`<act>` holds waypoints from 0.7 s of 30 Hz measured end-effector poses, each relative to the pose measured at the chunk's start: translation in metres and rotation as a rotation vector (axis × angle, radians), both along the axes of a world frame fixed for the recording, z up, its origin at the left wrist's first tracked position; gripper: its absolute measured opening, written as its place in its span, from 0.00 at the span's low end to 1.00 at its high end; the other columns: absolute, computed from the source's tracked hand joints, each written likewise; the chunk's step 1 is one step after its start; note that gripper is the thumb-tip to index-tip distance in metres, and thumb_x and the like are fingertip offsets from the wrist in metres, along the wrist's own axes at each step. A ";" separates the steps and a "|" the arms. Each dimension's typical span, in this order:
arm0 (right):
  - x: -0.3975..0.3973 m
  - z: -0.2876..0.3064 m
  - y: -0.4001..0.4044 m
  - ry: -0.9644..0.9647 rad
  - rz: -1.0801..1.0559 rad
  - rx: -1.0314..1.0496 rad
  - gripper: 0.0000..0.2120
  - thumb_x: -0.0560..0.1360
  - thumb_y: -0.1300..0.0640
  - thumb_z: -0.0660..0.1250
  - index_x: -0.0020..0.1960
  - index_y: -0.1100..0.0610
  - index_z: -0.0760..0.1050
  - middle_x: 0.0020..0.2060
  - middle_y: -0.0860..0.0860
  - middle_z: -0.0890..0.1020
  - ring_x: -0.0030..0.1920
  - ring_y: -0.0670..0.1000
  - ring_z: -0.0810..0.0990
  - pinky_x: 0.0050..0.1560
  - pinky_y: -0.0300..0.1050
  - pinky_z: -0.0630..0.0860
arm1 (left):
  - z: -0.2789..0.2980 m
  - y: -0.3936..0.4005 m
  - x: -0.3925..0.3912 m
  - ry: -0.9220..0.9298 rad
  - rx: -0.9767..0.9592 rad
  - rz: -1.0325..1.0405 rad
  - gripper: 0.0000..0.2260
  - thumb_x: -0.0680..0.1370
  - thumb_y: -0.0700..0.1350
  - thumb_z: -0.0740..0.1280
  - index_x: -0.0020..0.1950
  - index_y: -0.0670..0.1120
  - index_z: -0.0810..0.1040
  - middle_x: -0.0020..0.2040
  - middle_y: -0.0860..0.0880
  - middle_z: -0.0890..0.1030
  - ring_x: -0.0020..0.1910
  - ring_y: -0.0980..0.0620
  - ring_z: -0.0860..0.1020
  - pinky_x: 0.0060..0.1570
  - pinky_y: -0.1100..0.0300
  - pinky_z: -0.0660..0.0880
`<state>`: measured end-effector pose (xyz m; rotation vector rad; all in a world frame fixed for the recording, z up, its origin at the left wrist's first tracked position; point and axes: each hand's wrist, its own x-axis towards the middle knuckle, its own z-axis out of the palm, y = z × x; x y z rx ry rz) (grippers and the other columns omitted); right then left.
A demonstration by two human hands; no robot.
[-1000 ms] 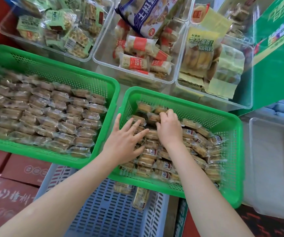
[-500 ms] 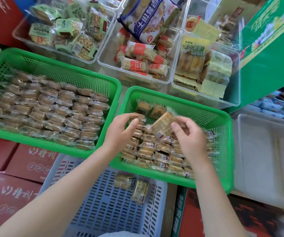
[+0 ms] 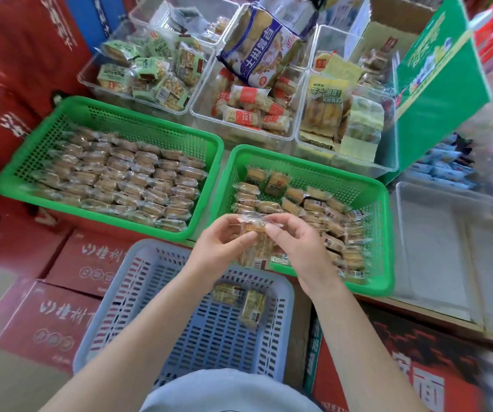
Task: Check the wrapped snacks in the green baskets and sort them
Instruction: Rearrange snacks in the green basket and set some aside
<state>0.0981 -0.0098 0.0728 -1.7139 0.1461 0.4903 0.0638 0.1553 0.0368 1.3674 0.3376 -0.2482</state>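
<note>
Red cartons cover the lower left of the frame and serve as the base under the baskets, likely stock boxes used as a work surface. Left green basket, left of centre, is packed with wrapped snacks in tight flat rows, which looks like the finished, sorted side. Blue basket sits at bottom centre, nearest the person, with two wrapped snacks lying loose in it, probably the reject or set-aside pile, kept close for quick drops. Left hand, centre frame, has fingers curled round the left edge of one wrapped snack; right hand pinches its right edge with thumb and fingertips. Held up between both hands over the near rim of the right basket, label side toward the camera, so likely being checked for print or seal. Right green basket, right of centre, holds a looser, partly jumbled layer of snacks, judged the unsorted source. Clear bins with other packaged goods line the top of the frame, apart from the task. Green box stands upper right. Empty-looking clear tray at far right.
</note>
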 end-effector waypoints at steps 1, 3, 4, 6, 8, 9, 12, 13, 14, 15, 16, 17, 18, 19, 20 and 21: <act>-0.005 0.003 0.000 0.004 -0.016 0.017 0.04 0.79 0.57 0.69 0.52 0.52 0.82 0.44 0.55 0.84 0.44 0.50 0.81 0.46 0.44 0.80 | 0.003 0.001 -0.006 -0.008 -0.026 -0.004 0.19 0.70 0.52 0.76 0.57 0.46 0.79 0.51 0.45 0.84 0.47 0.51 0.81 0.46 0.56 0.76; -0.016 0.007 0.001 0.014 -0.050 0.063 0.06 0.79 0.59 0.69 0.50 0.53 0.84 0.44 0.57 0.85 0.45 0.54 0.83 0.51 0.51 0.81 | 0.006 0.001 -0.018 -0.026 -0.077 -0.011 0.19 0.70 0.52 0.78 0.57 0.47 0.79 0.51 0.46 0.83 0.46 0.52 0.80 0.43 0.57 0.76; -0.021 0.008 0.001 0.020 -0.064 0.079 0.07 0.79 0.60 0.68 0.49 0.53 0.85 0.45 0.57 0.86 0.47 0.57 0.84 0.53 0.55 0.82 | 0.007 0.000 -0.024 -0.034 -0.087 -0.010 0.21 0.69 0.53 0.79 0.57 0.47 0.79 0.51 0.46 0.83 0.47 0.51 0.80 0.44 0.55 0.76; -0.029 0.010 -0.001 0.023 -0.082 0.082 0.07 0.80 0.60 0.68 0.49 0.54 0.86 0.46 0.58 0.86 0.50 0.61 0.84 0.54 0.58 0.82 | 0.008 -0.002 -0.033 -0.040 -0.078 -0.002 0.25 0.67 0.55 0.79 0.59 0.47 0.79 0.53 0.44 0.83 0.49 0.49 0.80 0.47 0.51 0.77; -0.036 0.009 -0.004 0.016 -0.098 0.068 0.06 0.79 0.59 0.69 0.50 0.56 0.86 0.46 0.58 0.87 0.50 0.62 0.85 0.54 0.60 0.82 | 0.009 -0.003 -0.041 -0.047 -0.075 0.004 0.27 0.66 0.56 0.79 0.60 0.46 0.78 0.55 0.41 0.83 0.51 0.48 0.80 0.50 0.48 0.76; -0.040 0.009 -0.006 0.008 -0.102 0.057 0.06 0.79 0.59 0.70 0.50 0.57 0.85 0.45 0.59 0.86 0.50 0.63 0.84 0.56 0.61 0.81 | 0.009 -0.002 -0.044 -0.049 -0.080 0.001 0.27 0.66 0.56 0.79 0.60 0.45 0.78 0.55 0.41 0.83 0.51 0.48 0.80 0.51 0.47 0.76; -0.050 0.011 -0.011 -0.073 -0.072 -0.026 0.04 0.77 0.59 0.72 0.47 0.58 0.85 0.43 0.58 0.87 0.49 0.62 0.84 0.56 0.62 0.80 | 0.008 0.001 -0.052 -0.050 -0.091 -0.030 0.24 0.68 0.51 0.82 0.58 0.44 0.78 0.49 0.49 0.84 0.50 0.51 0.82 0.50 0.56 0.78; -0.053 0.013 -0.011 -0.098 -0.062 -0.051 0.04 0.76 0.59 0.72 0.46 0.59 0.85 0.42 0.57 0.87 0.48 0.62 0.84 0.55 0.60 0.81 | 0.009 0.003 -0.056 -0.057 -0.093 -0.046 0.21 0.69 0.48 0.81 0.57 0.44 0.78 0.47 0.52 0.85 0.48 0.53 0.82 0.48 0.60 0.79; -0.056 0.014 -0.012 -0.101 -0.066 -0.057 0.04 0.76 0.60 0.72 0.46 0.59 0.85 0.42 0.58 0.86 0.48 0.62 0.84 0.55 0.59 0.81 | 0.012 0.004 -0.059 -0.068 -0.096 -0.062 0.19 0.69 0.46 0.78 0.57 0.45 0.78 0.46 0.53 0.85 0.47 0.55 0.83 0.46 0.62 0.79; -0.059 0.014 -0.011 -0.074 -0.081 -0.034 0.04 0.77 0.61 0.72 0.46 0.61 0.84 0.43 0.59 0.86 0.49 0.62 0.84 0.55 0.58 0.81 | 0.013 0.005 -0.062 -0.080 -0.094 -0.078 0.18 0.69 0.44 0.76 0.57 0.44 0.79 0.46 0.53 0.86 0.47 0.55 0.83 0.45 0.63 0.79; -0.062 0.014 -0.009 -0.029 -0.102 0.013 0.04 0.77 0.63 0.71 0.46 0.62 0.83 0.44 0.61 0.86 0.50 0.64 0.84 0.56 0.59 0.81 | 0.013 0.007 -0.064 -0.085 -0.091 -0.090 0.18 0.70 0.44 0.75 0.58 0.44 0.79 0.47 0.52 0.86 0.47 0.55 0.83 0.45 0.63 0.79; -0.065 0.014 -0.006 0.011 -0.121 0.054 0.04 0.78 0.63 0.70 0.45 0.63 0.82 0.45 0.64 0.85 0.50 0.65 0.83 0.57 0.62 0.80 | 0.014 0.009 -0.066 -0.090 -0.085 -0.102 0.18 0.70 0.44 0.75 0.59 0.43 0.79 0.47 0.51 0.86 0.47 0.54 0.84 0.44 0.63 0.79; -0.069 0.014 -0.002 0.025 -0.138 0.069 0.04 0.78 0.63 0.69 0.45 0.62 0.81 0.46 0.66 0.84 0.50 0.65 0.83 0.57 0.64 0.79 | 0.016 0.010 -0.067 -0.091 -0.077 -0.108 0.18 0.70 0.44 0.75 0.59 0.43 0.79 0.47 0.51 0.86 0.47 0.54 0.83 0.44 0.63 0.78; -0.072 0.013 0.002 0.001 -0.148 0.045 0.05 0.79 0.62 0.69 0.44 0.61 0.80 0.46 0.66 0.83 0.48 0.65 0.83 0.56 0.65 0.79 | 0.016 0.011 -0.068 -0.090 -0.065 -0.118 0.18 0.71 0.45 0.75 0.59 0.44 0.79 0.46 0.52 0.86 0.46 0.55 0.83 0.43 0.63 0.78; -0.074 0.011 0.005 -0.055 -0.147 -0.009 0.06 0.79 0.60 0.69 0.44 0.59 0.79 0.44 0.66 0.82 0.45 0.62 0.82 0.54 0.64 0.79 | 0.017 0.012 -0.068 -0.084 -0.048 -0.132 0.18 0.71 0.47 0.75 0.59 0.45 0.78 0.45 0.54 0.85 0.46 0.56 0.83 0.44 0.63 0.78; -0.077 0.012 0.009 -0.126 -0.136 -0.072 0.06 0.79 0.59 0.69 0.43 0.57 0.79 0.42 0.64 0.82 0.41 0.58 0.80 0.50 0.62 0.80 | 0.018 0.014 -0.069 -0.069 -0.038 -0.148 0.18 0.71 0.49 0.74 0.59 0.46 0.78 0.45 0.55 0.84 0.47 0.56 0.82 0.46 0.61 0.78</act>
